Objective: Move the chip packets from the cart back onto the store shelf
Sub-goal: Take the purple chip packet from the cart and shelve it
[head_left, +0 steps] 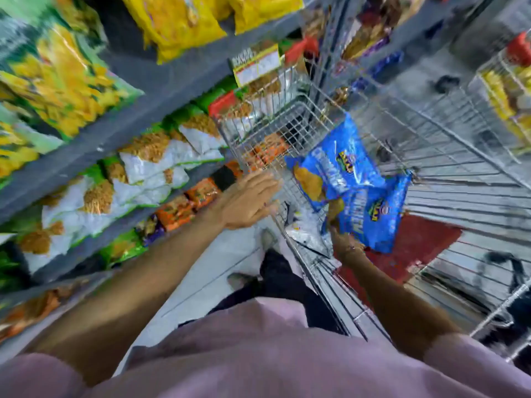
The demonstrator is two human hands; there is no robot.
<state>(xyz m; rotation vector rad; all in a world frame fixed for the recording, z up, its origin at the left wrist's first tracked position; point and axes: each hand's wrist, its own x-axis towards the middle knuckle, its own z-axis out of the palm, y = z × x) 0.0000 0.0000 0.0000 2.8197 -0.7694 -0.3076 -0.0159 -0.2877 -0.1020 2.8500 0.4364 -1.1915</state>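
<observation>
My right hand [343, 239] has its grip closed on two blue chip packets [353, 182], lifted over the wire cart [448, 156] on the right. My left hand [247, 201] hangs released, fingers spread, between cart and store shelf [138, 110] on the left.

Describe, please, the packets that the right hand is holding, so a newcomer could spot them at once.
Find the wire cart right of the shelves. Above its basket the right hand grips two blue packets. They alone are bright blue with a yellow logo; shelf packets are green, white, yellow or orange.
</observation>
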